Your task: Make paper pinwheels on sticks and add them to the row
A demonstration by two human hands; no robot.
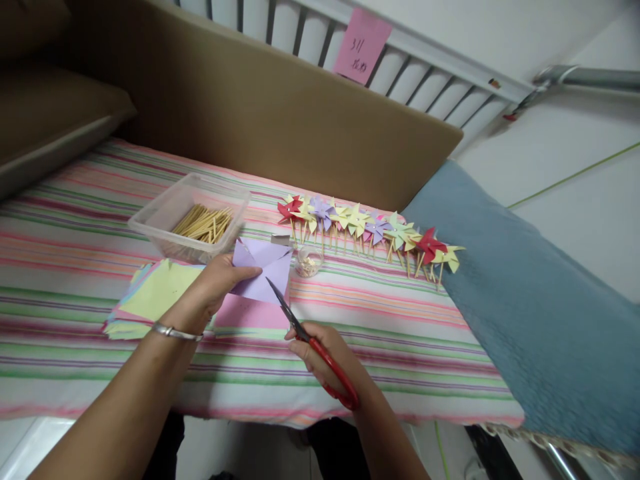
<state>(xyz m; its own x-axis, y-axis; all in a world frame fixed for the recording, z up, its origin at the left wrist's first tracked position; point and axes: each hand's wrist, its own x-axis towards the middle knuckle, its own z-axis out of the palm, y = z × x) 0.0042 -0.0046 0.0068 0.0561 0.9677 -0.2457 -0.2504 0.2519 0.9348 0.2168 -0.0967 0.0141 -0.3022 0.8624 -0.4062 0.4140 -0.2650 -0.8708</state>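
The left hand (220, 277) has its fingers closed on a purple paper sheet (267, 263), gripped at its left edge. The thumb lies flat across the upper face and points toward the middle of the sheet; the other fingers are mostly hidden. Slits are visible running inward from the two upper corners.

The right hand (323, 353) is clasped about the red handles of a pair of scissors (320, 348). The blades point up and to the left, the tip overlapping the lower part of the purple sheet, to the right of the left thumb. Whether the tip touches the paper cannot be determined.

Partly beneath the purple sheet, on the near side, is a pink sheet (253, 313). A loose stack of coloured paper (163, 293), yellow-green uppermost, lies left of the left hand, partly behind the forearm. Just beyond the hand stands a clear plastic box (167, 241) containing wooden sticks (207, 223). A small round clear cup (319, 253) with small pieces inside stands just right of the purple sheet.

Farther right, a row of paper pinwheels (357, 219) on sticks lies across the striped cloth (380, 317) covering the bench. A brown panel (280, 100) stands along the far side.
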